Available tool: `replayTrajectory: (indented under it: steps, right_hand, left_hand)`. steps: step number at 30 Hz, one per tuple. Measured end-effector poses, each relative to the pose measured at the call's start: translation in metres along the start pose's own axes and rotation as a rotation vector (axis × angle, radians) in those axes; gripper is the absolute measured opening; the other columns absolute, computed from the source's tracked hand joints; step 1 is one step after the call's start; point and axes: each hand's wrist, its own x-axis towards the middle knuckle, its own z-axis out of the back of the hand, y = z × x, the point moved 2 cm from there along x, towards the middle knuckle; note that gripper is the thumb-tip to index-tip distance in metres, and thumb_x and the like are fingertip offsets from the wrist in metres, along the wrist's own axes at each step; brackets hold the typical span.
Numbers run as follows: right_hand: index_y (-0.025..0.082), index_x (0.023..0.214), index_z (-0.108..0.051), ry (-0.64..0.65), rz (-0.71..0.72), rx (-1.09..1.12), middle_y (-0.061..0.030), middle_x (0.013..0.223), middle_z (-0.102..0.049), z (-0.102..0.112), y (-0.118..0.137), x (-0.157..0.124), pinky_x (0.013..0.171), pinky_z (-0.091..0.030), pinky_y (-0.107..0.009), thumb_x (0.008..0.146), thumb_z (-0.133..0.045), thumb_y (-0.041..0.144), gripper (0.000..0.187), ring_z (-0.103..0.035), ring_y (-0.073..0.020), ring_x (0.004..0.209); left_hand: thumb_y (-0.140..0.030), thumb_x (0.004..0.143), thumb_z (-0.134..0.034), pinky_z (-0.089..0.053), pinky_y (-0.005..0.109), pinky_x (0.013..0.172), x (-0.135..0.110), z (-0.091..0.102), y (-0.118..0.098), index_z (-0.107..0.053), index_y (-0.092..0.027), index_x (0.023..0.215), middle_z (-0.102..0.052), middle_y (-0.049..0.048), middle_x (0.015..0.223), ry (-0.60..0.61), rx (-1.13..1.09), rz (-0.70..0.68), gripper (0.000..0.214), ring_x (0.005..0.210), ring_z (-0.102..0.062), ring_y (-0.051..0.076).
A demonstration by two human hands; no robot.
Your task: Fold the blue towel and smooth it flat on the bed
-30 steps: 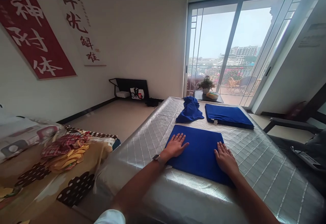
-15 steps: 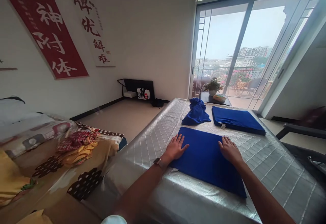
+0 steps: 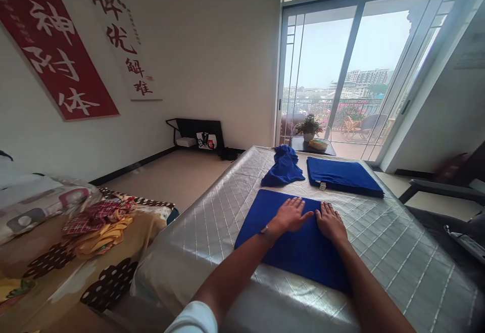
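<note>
A folded blue cloth (image 3: 261, 222) lies flat on the silver quilted mattress (image 3: 212, 222) in front of me. My left hand (image 3: 291, 214) rests palm down on its far middle, fingers stretched out. My right hand (image 3: 330, 222) lies flat just beside it on the cloth's right part, fingers also out. Farther back sit a crumpled blue cloth (image 3: 283, 167) and a neatly folded blue stack (image 3: 341, 175) to its right.
A low bed with patterned bedding and a heap of red and yellow clothes (image 3: 96, 224) stands at the left. Behind the mattress are a small table with a potted plant (image 3: 309, 127) and glass balcony doors. A dark chair (image 3: 447, 191) is at the right.
My left hand has slid from the cloth's left edge toward the middle, close to my right hand. The right hand has shifted slightly left.
</note>
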Motion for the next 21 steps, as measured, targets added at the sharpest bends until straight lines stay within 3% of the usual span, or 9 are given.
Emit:
replayTrajectory:
  steps: [4, 7, 10, 17, 21]
  right_hand:
    - [0.006, 0.157, -0.027, -0.005, 0.05, -0.06, -0.0082, 0.166, -0.022, -0.006, -0.006, -0.001, 0.122, -0.016, -0.037, 0.099, -0.017, 0.024, 0.062, -0.016, -0.0205, 0.152]
    - [0.006, 0.157, -0.026, -0.007, 0.057, -0.054, -0.0088, 0.165, -0.023, -0.007, -0.007, 0.0, 0.122, -0.016, -0.037, 0.1, -0.016, 0.028, 0.062, -0.016, -0.021, 0.152]
    - [0.006, 0.157, -0.026, 0.002, 0.025, -0.009, -0.009, 0.165, -0.024, -0.005, -0.004, 0.002, 0.122, -0.016, -0.038, 0.101, -0.015, 0.036, 0.064, -0.017, -0.0213, 0.152]
    - [0.007, 0.157, -0.027, 0.004, -0.017, 0.032, -0.0079, 0.165, -0.024, -0.001, -0.001, 0.003, 0.123, -0.013, -0.037, 0.102, -0.016, 0.038, 0.065, -0.017, -0.0197, 0.152]
    - [0.007, 0.156, -0.031, -0.02, -0.019, 0.002, -0.009, 0.164, -0.028, 0.003, 0.0, 0.001, 0.122, -0.015, -0.038, 0.101, -0.017, 0.034, 0.062, -0.02, -0.0203, 0.152]
  left_hand:
    - [-0.049, 0.105, -0.009, -0.018, 0.04, 0.123, 0.038, -0.029, -0.044, -0.028, -0.017, 0.157, -0.029, 0.0079, 0.163, -0.01, -0.048, -0.102, 0.064, 0.151, -0.021, 0.019]
    - [-0.05, 0.104, -0.009, -0.017, 0.043, 0.123, 0.04, -0.039, -0.041, -0.027, -0.019, 0.158, -0.029, 0.0077, 0.163, -0.013, -0.062, -0.058, 0.064, 0.151, -0.022, 0.02]
    - [-0.056, 0.103, -0.011, -0.015, 0.046, 0.123, 0.028, -0.035, -0.01, -0.031, -0.024, 0.156, -0.028, 0.0056, 0.163, -0.014, -0.064, 0.001, 0.065, 0.151, -0.021, 0.021]
    - [-0.065, 0.1, -0.007, -0.014, 0.048, 0.123, -0.023, -0.003, 0.105, -0.031, -0.02, 0.157, -0.025, 0.0085, 0.164, -0.042, -0.002, 0.367, 0.076, 0.152, -0.019, 0.026]
    - [-0.067, 0.098, -0.007, -0.015, 0.046, 0.123, -0.038, 0.002, 0.129, -0.027, -0.015, 0.158, -0.021, 0.0115, 0.165, -0.035, 0.009, 0.402, 0.082, 0.152, -0.018, 0.028]
